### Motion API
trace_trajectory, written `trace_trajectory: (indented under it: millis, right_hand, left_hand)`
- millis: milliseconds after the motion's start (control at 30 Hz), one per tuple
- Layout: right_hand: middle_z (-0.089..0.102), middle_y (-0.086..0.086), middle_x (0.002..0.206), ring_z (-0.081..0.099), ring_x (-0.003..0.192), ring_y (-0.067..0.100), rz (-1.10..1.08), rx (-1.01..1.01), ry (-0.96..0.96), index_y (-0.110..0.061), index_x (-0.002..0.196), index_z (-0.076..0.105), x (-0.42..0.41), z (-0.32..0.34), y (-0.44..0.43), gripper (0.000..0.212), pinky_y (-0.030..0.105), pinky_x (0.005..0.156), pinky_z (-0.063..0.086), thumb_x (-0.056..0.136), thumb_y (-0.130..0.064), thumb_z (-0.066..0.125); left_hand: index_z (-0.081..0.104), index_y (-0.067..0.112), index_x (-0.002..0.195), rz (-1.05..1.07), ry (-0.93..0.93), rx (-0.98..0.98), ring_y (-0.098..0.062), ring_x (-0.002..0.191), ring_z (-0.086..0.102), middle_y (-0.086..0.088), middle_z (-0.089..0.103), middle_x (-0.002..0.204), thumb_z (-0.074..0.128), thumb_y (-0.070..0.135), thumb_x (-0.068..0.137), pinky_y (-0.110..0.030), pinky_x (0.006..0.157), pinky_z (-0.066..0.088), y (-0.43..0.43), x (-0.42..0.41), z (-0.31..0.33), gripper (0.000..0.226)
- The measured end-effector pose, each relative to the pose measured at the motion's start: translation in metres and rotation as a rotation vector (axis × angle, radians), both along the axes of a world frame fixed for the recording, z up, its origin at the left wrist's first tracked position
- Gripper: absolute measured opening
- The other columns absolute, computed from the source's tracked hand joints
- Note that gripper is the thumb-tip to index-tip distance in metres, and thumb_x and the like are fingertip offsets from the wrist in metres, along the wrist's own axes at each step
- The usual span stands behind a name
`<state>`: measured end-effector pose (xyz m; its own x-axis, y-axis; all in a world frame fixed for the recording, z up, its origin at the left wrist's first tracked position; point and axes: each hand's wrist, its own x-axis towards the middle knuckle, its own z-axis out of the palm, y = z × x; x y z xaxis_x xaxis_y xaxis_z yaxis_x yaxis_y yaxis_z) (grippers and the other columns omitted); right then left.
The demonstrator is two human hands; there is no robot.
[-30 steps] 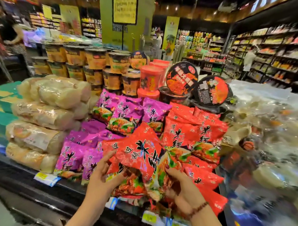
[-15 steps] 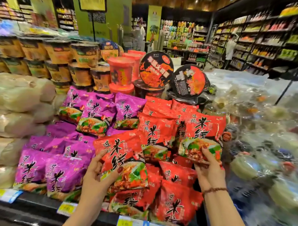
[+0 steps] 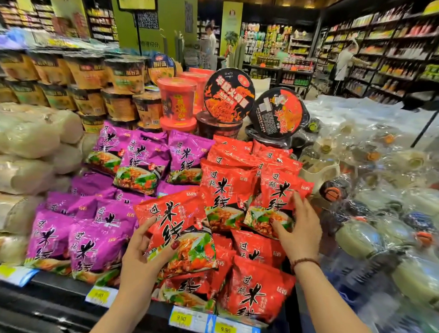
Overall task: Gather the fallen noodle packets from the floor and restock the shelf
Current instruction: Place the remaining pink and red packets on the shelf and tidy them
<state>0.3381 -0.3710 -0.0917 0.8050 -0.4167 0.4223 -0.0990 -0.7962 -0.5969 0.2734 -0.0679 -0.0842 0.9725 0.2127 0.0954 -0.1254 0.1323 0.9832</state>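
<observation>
My left hand point(image 3: 142, 254) grips a red noodle packet point(image 3: 179, 229) by its lower left corner and holds it tilted over the front of the red pile point(image 3: 256, 289). My right hand point(image 3: 299, 229) rests with spread, straight fingers on the lower right of another red packet point(image 3: 278, 193), which leans upright in the second row of the stack. Both packets sit above the black shelf edge point(image 3: 59, 295). No floor is in view.
Purple noodle packets point(image 3: 98, 246) fill the shelf left of the red ones. Cup noodles point(image 3: 177, 100) and round bowls point(image 3: 228, 95) stand behind. Clear bags of white noodles point(image 3: 22, 139) lie far left, plastic-wrapped goods point(image 3: 375, 236) right. Yellow price tags point(image 3: 180, 319) line the edge.
My right hand carried a red packet up to the second row and has loosened from a grip to a flat touch. My left hand still holds its red packet.
</observation>
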Motion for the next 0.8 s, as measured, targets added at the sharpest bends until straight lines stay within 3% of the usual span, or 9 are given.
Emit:
trace_trajectory:
  millis: [100, 233, 433, 567, 700, 800]
  right_hand:
    - [0.004, 0.0, 0.161, 0.012, 0.147, 0.02, 0.252, 0.025, 0.083, -0.043, 0.146, 0.028, 0.011, -0.002, -0.005, 0.081, 0.048, 0.114, 0.03, 0.082, -0.03, 0.074]
    - [-0.028, -0.015, 0.153, 0.01, 0.148, 0.022, 0.355, -0.078, 0.159, -0.065, 0.138, 0.005, 0.025, 0.007, -0.004, 0.098, 0.047, 0.107, 0.041, 0.078, -0.037, 0.077]
    - [-0.023, -0.006, 0.157, -0.002, 0.148, 0.024, 0.362, -0.241, 0.29, -0.051, 0.147, 0.006, 0.045, 0.014, 0.0, 0.103, 0.046, 0.114, 0.031, 0.074, -0.045, 0.077]
    - [-0.027, -0.003, 0.157, -0.008, 0.148, 0.027, 0.277, -0.357, 0.31, -0.049, 0.148, -0.003, 0.049, 0.002, 0.008, 0.104, 0.048, 0.111, 0.035, 0.078, -0.048, 0.073]
    - [-0.023, 0.003, 0.158, -0.01, 0.147, 0.032, 0.271, -0.384, 0.264, -0.044, 0.15, -0.001, 0.048, -0.009, 0.011, 0.101, 0.048, 0.119, 0.017, 0.08, -0.048, 0.071]
    - [-0.024, 0.002, 0.158, -0.012, 0.147, 0.03, 0.285, -0.361, 0.3, -0.045, 0.15, -0.004, 0.044, -0.006, 0.01, 0.1, 0.047, 0.12, 0.015, 0.081, -0.05, 0.069]
  left_hand:
    - [0.054, 0.045, 0.124, -0.001, 0.016, -0.009, -0.009, 0.131, 0.031, 0.012, 0.04, 0.137, 0.074, 0.003, 0.08, -0.037, 0.098, 0.032, -0.006, -0.002, -0.001, 0.064]
    - [0.054, 0.042, 0.128, -0.002, 0.017, 0.012, -0.009, 0.131, 0.031, 0.013, 0.041, 0.139, 0.076, 0.006, 0.078, -0.038, 0.099, 0.033, -0.009, -0.004, 0.001, 0.066]
    - [0.053, 0.043, 0.129, 0.016, 0.018, 0.038, -0.009, 0.131, 0.032, 0.015, 0.041, 0.138, 0.077, 0.009, 0.078, -0.037, 0.099, 0.033, -0.009, -0.003, 0.0, 0.066]
    - [0.052, 0.043, 0.128, 0.031, 0.026, 0.056, -0.009, 0.13, 0.032, 0.014, 0.041, 0.137, 0.076, 0.007, 0.079, -0.037, 0.1, 0.032, -0.01, -0.002, -0.002, 0.066]
    - [0.053, 0.044, 0.126, 0.036, 0.036, 0.043, -0.007, 0.13, 0.032, 0.014, 0.041, 0.138, 0.076, 0.005, 0.078, -0.036, 0.101, 0.032, -0.011, -0.003, -0.002, 0.066]
    - [0.053, 0.044, 0.127, 0.022, 0.029, 0.052, -0.007, 0.13, 0.032, 0.015, 0.042, 0.139, 0.077, 0.005, 0.078, -0.035, 0.1, 0.032, -0.011, -0.005, -0.001, 0.066]
